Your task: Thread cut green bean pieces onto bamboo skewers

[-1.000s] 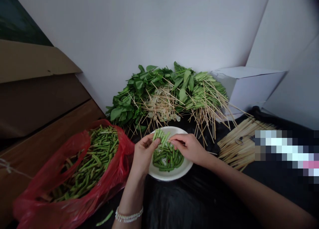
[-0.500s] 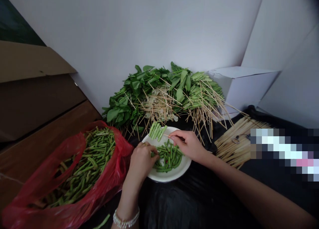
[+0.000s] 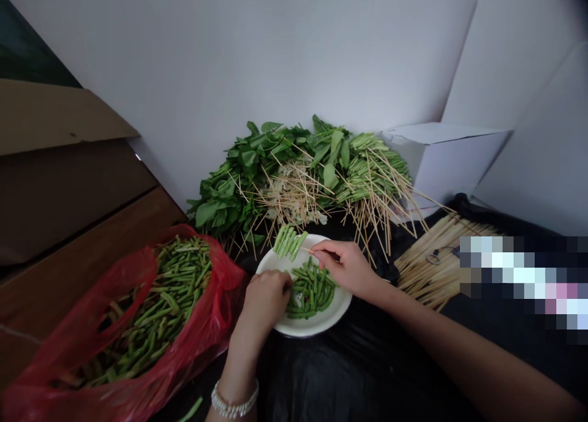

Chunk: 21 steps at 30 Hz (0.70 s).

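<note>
A white bowl point(image 3: 275, 260) in front of me holds cut green bean pieces point(image 3: 312, 290). My right hand point(image 3: 349, 266) pinches a thin bamboo skewer point(image 3: 287, 241) that carries several pale green bean pieces, held over the bowl's far rim. My left hand point(image 3: 266, 296) reaches into the bowl's left side, its fingers curled down among the beans; what they hold is hidden. A bead bracelet point(image 3: 234, 400) sits on my left wrist.
A red plastic bag point(image 3: 138, 324) full of green beans lies to the left. Behind the bowl are piles of skewered leafy greens point(image 3: 239, 171) and skewered beans point(image 3: 372, 165). Bare skewers point(image 3: 432, 269) lie to the right, near a white box point(image 3: 450, 155). Black plastic covers the surface.
My left hand has let go of the skewered beans and dropped into the bowl among the loose pieces. My right hand has kept the skewer, moving it slightly towards the far rim.
</note>
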Available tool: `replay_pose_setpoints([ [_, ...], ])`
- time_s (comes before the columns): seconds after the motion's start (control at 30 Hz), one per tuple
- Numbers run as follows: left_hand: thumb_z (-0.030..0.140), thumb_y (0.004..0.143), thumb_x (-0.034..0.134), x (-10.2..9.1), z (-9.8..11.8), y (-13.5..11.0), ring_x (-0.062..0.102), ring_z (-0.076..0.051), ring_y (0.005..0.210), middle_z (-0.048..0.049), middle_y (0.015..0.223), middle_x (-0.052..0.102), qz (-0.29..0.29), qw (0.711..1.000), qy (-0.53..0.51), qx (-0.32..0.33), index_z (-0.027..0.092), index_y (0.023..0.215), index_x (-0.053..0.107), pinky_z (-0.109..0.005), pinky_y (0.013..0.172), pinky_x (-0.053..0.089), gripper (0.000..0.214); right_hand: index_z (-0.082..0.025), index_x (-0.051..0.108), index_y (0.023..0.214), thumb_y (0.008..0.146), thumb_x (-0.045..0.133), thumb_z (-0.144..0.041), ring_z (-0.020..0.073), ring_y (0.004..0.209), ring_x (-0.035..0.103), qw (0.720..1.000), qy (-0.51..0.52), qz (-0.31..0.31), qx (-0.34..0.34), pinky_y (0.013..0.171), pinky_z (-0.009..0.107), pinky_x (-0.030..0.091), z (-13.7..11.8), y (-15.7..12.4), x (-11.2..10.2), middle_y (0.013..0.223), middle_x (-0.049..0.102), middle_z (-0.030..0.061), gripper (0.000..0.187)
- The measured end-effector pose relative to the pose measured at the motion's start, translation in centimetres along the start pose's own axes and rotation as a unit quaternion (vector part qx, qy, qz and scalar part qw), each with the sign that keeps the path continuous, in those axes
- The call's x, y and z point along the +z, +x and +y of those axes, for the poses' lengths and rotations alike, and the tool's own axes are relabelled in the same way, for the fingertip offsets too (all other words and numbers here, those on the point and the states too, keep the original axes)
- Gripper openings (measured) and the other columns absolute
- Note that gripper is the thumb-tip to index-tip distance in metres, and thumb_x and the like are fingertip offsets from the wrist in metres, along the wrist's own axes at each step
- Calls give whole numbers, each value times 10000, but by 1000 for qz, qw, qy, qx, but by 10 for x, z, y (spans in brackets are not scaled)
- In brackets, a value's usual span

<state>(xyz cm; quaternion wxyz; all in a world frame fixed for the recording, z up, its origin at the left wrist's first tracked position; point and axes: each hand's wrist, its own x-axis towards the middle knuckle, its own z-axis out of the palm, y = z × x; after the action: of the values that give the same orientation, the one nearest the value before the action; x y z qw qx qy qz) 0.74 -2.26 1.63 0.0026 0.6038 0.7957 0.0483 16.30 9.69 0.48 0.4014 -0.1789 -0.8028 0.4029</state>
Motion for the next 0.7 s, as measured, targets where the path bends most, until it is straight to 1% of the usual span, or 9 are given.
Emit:
replay_pose_setpoints([
  [0.13, 160, 767, 548, 6, -4, 1, 656, -197, 809, -39, 868, 726, 59, 987, -146, -13, 244, 867, 697, -279, 713, 426, 198, -190, 694, 860, 866, 510, -229, 98, 535, 540, 1000, 1, 9, -2, 544, 212, 410, -1, 0, -1, 609, 616, -21, 188],
  [0.2, 192, 773, 569, 9, -7, 2, 655, -185, 738, -24, 808, 721, 91, 973, -212, -24, 238, 849, 692, -270, 669, 433, 152, -194, 693, 862, 867, 505, -231, 99, 537, 541, 1000, 3, 12, -2, 542, 214, 407, -1, 1, -1, 613, 620, -19, 192],
  [0.27, 232, 769, 601, 11, -9, 4, 659, -182, 691, -23, 766, 717, 133, 948, -286, -41, 221, 829, 683, -270, 648, 449, 102, -195, 691, 858, 869, 502, -235, 100, 545, 545, 1000, 6, 16, -4, 545, 215, 407, -1, 1, -2, 619, 623, -18, 194],
  [0.3, 254, 763, 620, 11, -10, 5, 668, -186, 688, -29, 762, 720, 155, 928, -333, -54, 210, 826, 673, -273, 648, 463, 94, -194, 691, 857, 870, 502, -236, 99, 545, 543, 1000, 6, 17, -5, 545, 214, 405, 0, 1, -2, 621, 624, -18, 194],
  [0.37, 304, 757, 649, 12, -12, 8, 692, -202, 710, -54, 791, 735, 187, 876, -437, -81, 192, 870, 649, -288, 662, 497, 159, -193, 691, 857, 871, 501, -236, 96, 536, 534, 1000, 5, 18, -7, 538, 212, 398, 0, 2, -3, 618, 621, -21, 195],
  [0.43, 328, 746, 674, 11, -12, 9, 707, -213, 748, -76, 827, 748, 209, 820, -523, -99, 176, 984, 625, -311, 702, 521, 286, -193, 692, 861, 872, 502, -237, 94, 521, 520, 1000, 4, 11, -4, 525, 211, 389, 0, 1, -2, 607, 615, -24, 195],
  [0.47, 326, 738, 688, 11, -12, 10, 710, -215, 770, -83, 840, 751, 216, 799, -552, -105, 167, 1043, 616, -318, 725, 524, 352, -193, 693, 862, 871, 504, -238, 94, 519, 518, 1000, 5, 6, -1, 522, 212, 388, 0, 1, -2, 604, 614, -25, 194],
  [0.53, 317, 712, 716, 9, -11, 10, 708, -212, 801, -90, 857, 752, 229, 765, -591, -114, 147, 1087, 627, -315, 753, 521, 421, -191, 693, 861, 869, 508, -238, 99, 529, 529, 1000, 11, -8, 6, 530, 213, 395, -1, 0, -1, 607, 617, -22, 192],
  [0.7, 338, 642, 780, 6, -10, 9, 694, -195, 759, -98, 879, 748, 235, 691, -668, -144, 125, 993, 695, -284, 695, 518, 419, -181, 694, 848, 856, 517, -213, 103, 549, 553, 999, 16, -47, 21, 568, 214, 422, -1, -1, 0, 603, 622, -20, 180],
])
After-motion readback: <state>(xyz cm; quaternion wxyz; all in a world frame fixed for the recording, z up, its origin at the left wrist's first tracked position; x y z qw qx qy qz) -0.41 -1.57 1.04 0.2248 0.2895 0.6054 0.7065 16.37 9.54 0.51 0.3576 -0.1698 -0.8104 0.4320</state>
